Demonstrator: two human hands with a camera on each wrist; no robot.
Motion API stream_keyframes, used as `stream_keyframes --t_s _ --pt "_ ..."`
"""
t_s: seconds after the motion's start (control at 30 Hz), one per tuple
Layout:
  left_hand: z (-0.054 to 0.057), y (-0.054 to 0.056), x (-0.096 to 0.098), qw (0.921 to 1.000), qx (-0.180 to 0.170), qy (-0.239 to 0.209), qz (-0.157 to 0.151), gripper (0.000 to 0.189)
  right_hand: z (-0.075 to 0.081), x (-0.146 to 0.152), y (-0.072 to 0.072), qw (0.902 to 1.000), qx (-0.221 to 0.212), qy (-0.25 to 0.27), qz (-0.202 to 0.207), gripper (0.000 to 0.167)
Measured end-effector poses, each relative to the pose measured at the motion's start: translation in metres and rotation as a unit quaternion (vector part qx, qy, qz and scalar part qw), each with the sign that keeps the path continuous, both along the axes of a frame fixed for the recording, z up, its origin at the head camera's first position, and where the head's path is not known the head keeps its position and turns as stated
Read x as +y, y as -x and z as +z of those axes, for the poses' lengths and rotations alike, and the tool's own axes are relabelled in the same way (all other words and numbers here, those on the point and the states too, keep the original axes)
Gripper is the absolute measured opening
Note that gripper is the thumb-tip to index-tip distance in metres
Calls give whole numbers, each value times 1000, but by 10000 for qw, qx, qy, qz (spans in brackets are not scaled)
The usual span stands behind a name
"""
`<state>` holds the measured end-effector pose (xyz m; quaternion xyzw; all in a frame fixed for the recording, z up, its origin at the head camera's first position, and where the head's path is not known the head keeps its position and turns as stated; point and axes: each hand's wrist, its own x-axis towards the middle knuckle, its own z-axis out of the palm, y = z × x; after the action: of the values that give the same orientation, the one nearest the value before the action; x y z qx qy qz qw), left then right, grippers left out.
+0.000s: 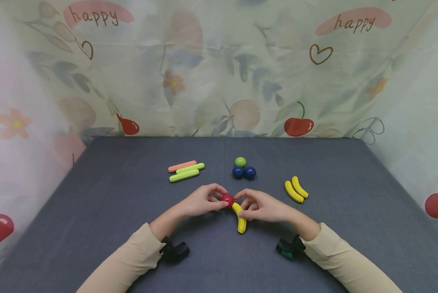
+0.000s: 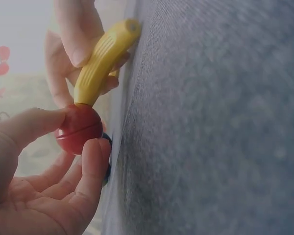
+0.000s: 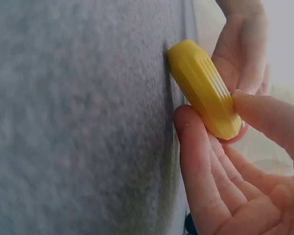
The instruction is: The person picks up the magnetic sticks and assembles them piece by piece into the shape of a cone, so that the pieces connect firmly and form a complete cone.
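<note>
Printed cloths (image 1: 222, 65) are hanging across the top, left and right of the frame, showing flowers, leaves, cherries and the word "happy". Below them, a dark grey tabletop (image 1: 94, 211) is filling the middle and bottom of the frame. Its far edge is running straight across the middle, meeting the back cloth; its side edges are spreading toward the lower left and lower right. Wide grey stretches are lying at both sides of the arms, and a narrower strip is passing between the hands and the pieces behind them.

The left hand (image 1: 202, 201) and the right hand (image 1: 264, 206) are working near each other, low in the centre. Left of centre, one pink stick (image 1: 182, 166) and two green sticks (image 1: 184, 176) are lying close together. Two yellow curved pieces (image 1: 293, 192) are resting side by side, right of centre. The right fingers are pinching a yellow banana piece (image 1: 242, 224), opening only to its width; its upper end is touching the red ball (image 1: 227, 199), which the left fingers are pinching likewise. Behind, one green ball (image 1: 240, 162) and two blue balls (image 1: 250, 173) are sitting grouped.
</note>
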<state>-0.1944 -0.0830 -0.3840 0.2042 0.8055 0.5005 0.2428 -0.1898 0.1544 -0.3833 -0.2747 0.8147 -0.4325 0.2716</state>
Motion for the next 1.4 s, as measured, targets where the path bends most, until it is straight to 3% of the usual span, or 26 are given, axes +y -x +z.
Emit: stream_keyframes --t_s 0.23,0.43,0.63,0.8,0.93,1.1,1.23,1.4 --pt "-1 -1 7 9999 53 78 36 37 -2 -4 -3 9998 -21 -66 -189 55" --pt "-3 -2 14 9999 56 -91 103 32 -2 -7 -5 9991 -141 77 -390 46" --pt "-4 -3 17 9998 -22 -155 -124 35 -2 -5 -6 9988 186 -87 -439 38" --pt "-3 -4 13 9984 272 336 -356 43 -2 -3 -7 9954 707 -356 -546 33" --pt "-1 -7 8 9914 501 875 -832 40 -1 0 -7 9902 1094 -553 -675 32" --pt "1 -11 5 9835 684 1078 -1279 29 -2 3 -6 9881 1227 -604 -708 33" --pt "2 -12 3 9821 780 1092 -1318 20 -2 5 -5 9896 1109 -670 -625 33" --pt "2 -9 -2 9828 968 1109 -1113 17 1 12 -5 9899 997 -842 -547 31"
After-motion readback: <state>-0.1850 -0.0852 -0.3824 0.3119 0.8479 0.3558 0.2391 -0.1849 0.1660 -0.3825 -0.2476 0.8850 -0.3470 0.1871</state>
